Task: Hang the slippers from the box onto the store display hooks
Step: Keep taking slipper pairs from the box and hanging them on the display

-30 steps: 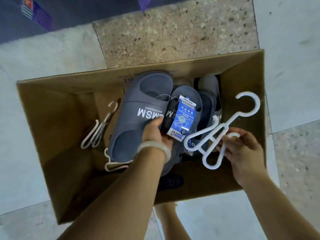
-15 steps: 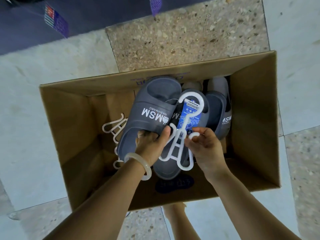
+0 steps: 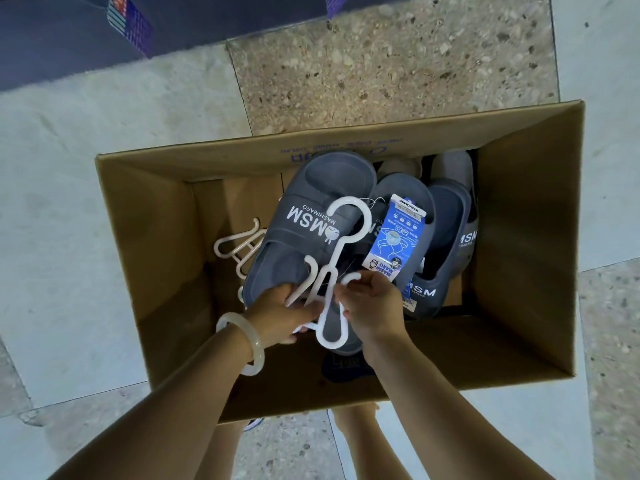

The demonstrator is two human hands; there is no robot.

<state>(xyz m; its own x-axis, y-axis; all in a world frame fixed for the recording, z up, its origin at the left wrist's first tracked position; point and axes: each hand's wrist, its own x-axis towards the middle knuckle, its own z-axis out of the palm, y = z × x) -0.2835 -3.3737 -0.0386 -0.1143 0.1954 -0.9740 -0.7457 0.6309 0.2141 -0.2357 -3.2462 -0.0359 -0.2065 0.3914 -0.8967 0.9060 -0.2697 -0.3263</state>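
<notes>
An open cardboard box (image 3: 162,237) on the floor holds several grey "MSM" slippers. My left hand (image 3: 280,313), with a pale bangle on the wrist, grips the heel end of the top grey slipper (image 3: 311,220). My right hand (image 3: 374,306) pinches a white plastic hanger (image 3: 341,244) that lies over that slipper, hook pointing away from me. A blue paper tag (image 3: 394,237) hangs beside it over a second slipper (image 3: 446,237). The hanger's lower prongs sit between my two hands.
More white hangers (image 3: 239,247) lie in the box's left part against the slippers. The box stands on pale and speckled floor tiles (image 3: 381,64). A dark display base (image 3: 69,29) runs along the far top left. My legs show below the box.
My right hand has carried the white hanger leftward from the box's right side onto the top slipper. My left hand still holds the slipper's heel.
</notes>
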